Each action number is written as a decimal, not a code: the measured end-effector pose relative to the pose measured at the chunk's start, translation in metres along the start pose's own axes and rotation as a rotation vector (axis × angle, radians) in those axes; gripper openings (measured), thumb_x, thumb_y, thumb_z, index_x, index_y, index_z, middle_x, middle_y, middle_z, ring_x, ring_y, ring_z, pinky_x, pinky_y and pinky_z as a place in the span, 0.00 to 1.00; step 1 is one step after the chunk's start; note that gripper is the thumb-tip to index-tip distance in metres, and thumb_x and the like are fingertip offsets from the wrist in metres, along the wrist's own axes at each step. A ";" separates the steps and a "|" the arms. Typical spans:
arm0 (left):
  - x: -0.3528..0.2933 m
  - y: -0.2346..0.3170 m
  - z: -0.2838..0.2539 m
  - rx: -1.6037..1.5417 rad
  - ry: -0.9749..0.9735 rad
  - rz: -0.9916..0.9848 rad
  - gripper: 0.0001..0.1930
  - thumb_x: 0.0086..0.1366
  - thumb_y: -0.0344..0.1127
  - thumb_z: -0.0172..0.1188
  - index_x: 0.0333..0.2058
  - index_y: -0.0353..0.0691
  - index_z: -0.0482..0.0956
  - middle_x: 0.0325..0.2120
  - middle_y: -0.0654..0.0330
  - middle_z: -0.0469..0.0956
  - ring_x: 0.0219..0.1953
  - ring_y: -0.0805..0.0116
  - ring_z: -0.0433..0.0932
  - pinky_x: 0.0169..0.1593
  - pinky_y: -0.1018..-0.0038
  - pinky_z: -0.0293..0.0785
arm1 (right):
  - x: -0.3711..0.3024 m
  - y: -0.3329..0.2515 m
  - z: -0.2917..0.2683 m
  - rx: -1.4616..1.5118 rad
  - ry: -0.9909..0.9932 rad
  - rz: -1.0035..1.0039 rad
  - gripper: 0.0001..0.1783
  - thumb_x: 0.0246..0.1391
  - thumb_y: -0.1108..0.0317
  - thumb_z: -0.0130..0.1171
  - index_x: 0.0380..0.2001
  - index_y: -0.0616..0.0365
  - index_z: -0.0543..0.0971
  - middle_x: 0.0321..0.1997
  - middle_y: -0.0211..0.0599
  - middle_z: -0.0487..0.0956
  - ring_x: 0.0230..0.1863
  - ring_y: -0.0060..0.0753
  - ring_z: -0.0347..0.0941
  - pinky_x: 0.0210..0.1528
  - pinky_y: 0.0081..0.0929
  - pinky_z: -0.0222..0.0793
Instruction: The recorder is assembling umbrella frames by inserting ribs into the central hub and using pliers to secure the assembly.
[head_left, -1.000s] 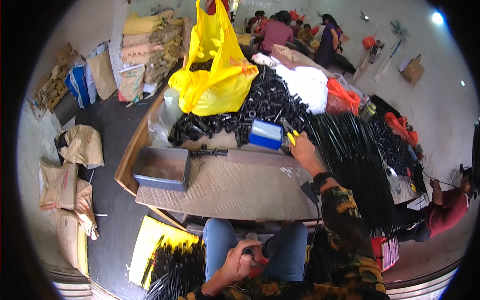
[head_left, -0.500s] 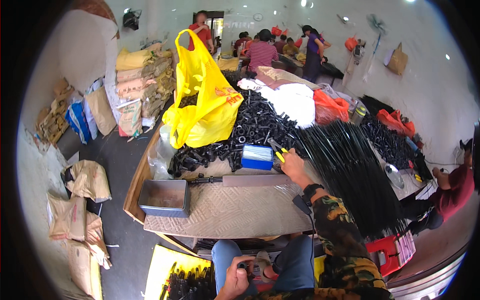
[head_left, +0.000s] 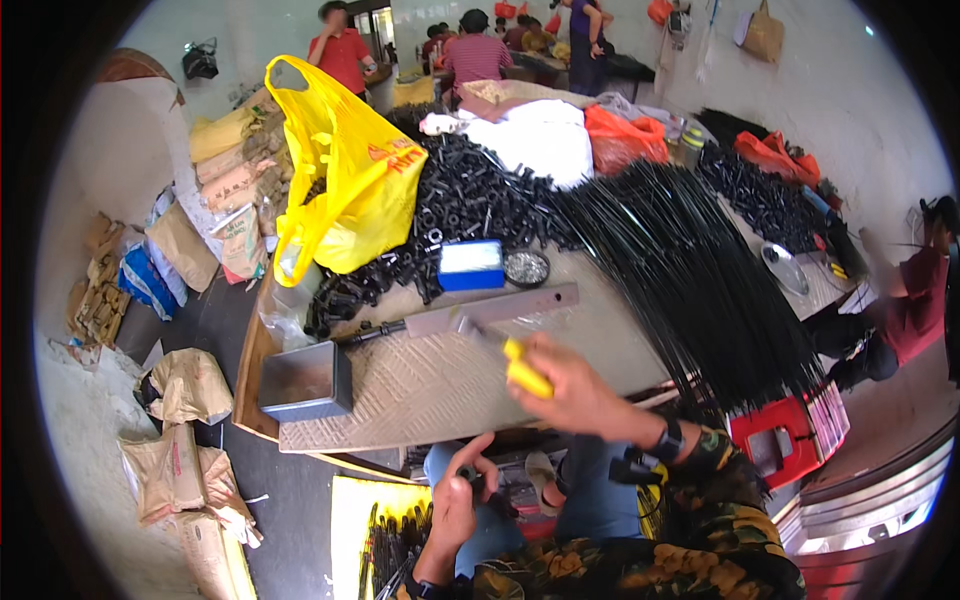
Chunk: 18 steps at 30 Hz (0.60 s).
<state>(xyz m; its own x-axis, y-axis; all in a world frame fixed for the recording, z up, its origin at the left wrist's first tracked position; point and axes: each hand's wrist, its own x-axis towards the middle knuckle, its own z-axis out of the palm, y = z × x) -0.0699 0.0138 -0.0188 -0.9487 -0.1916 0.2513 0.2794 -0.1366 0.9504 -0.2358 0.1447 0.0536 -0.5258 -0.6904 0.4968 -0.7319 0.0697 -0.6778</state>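
My right hand is closed around yellow-handled pliers, held above the near part of the worktable. The pliers' jaws are blurred and point toward a flat metal bar lying on the table. Lower down, over my lap, my left hand grips a small dark cylindrical piece, mostly covered by the fingers. Beyond the bar sit a blue box of pale thin strips and a small round dish of tiny shiny bits. A heap of black tubular parts spreads behind them.
A grey bin stands at the table's left corner, a yellow plastic bag behind it. Long black rods lie across the right side. A red stool is at lower right. Sacks line the left floor. Other people are farther back and right.
My right hand has come back toward me with the pliers, away from the blue box, uncovering the round dish. My left hand has risen slightly with its piece. The view has shifted.
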 end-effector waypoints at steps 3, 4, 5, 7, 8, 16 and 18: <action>0.004 0.001 0.013 0.016 -0.051 0.007 0.35 0.64 0.61 0.34 0.52 0.32 0.63 0.24 0.62 0.67 0.24 0.77 0.62 0.27 0.81 0.59 | -0.042 -0.031 0.006 -0.128 -0.072 -0.055 0.13 0.42 0.72 0.61 0.33 0.59 0.73 0.42 0.42 0.70 0.37 0.40 0.73 0.35 0.28 0.70; 0.003 0.001 0.013 0.060 -0.049 0.006 0.33 0.64 0.61 0.34 0.47 0.32 0.65 0.24 0.61 0.68 0.24 0.76 0.63 0.27 0.80 0.60 | -0.049 -0.031 0.010 -0.150 -0.017 -0.112 0.11 0.43 0.70 0.61 0.31 0.60 0.73 0.41 0.42 0.70 0.36 0.41 0.73 0.33 0.28 0.70; -0.002 0.002 0.014 0.062 -0.066 -0.004 0.33 0.64 0.61 0.34 0.47 0.32 0.65 0.24 0.61 0.68 0.24 0.76 0.63 0.27 0.80 0.60 | -0.054 -0.031 0.016 -0.173 0.037 -0.168 0.10 0.44 0.69 0.60 0.29 0.61 0.72 0.41 0.42 0.69 0.34 0.41 0.73 0.31 0.29 0.70; -0.008 0.005 0.016 0.064 -0.014 0.001 0.32 0.64 0.61 0.34 0.43 0.33 0.66 0.24 0.61 0.68 0.24 0.76 0.63 0.27 0.80 0.60 | -0.060 -0.028 0.021 -0.210 0.083 -0.217 0.12 0.42 0.69 0.63 0.30 0.60 0.73 0.42 0.41 0.70 0.34 0.40 0.73 0.32 0.27 0.71; -0.010 0.005 0.014 0.099 -0.022 0.012 0.32 0.65 0.60 0.34 0.46 0.33 0.65 0.23 0.61 0.68 0.24 0.76 0.63 0.28 0.80 0.60 | -0.063 -0.027 0.022 -0.241 0.114 -0.273 0.13 0.39 0.70 0.65 0.30 0.60 0.74 0.43 0.41 0.71 0.35 0.38 0.73 0.33 0.26 0.71; -0.014 0.023 0.029 0.142 -0.036 0.044 0.27 0.67 0.56 0.34 0.44 0.35 0.66 0.25 0.63 0.65 0.25 0.77 0.62 0.28 0.79 0.58 | -0.072 -0.018 0.035 0.166 0.248 -0.237 0.12 0.40 0.72 0.66 0.29 0.58 0.74 0.39 0.44 0.72 0.32 0.40 0.73 0.32 0.29 0.69; -0.009 0.037 0.037 0.169 -0.074 0.015 0.26 0.67 0.54 0.34 0.39 0.35 0.68 0.26 0.63 0.65 0.25 0.77 0.62 0.28 0.79 0.59 | -0.083 -0.021 0.036 0.444 0.247 -0.155 0.09 0.39 0.73 0.66 0.27 0.59 0.76 0.37 0.42 0.71 0.31 0.34 0.71 0.32 0.27 0.67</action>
<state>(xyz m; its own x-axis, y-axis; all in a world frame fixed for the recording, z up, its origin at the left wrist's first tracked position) -0.0563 0.0464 0.0212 -0.9547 -0.1193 0.2728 0.2709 0.0321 0.9621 -0.1612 0.1749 0.0072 -0.5522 -0.4743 0.6857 -0.5830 -0.3683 -0.7242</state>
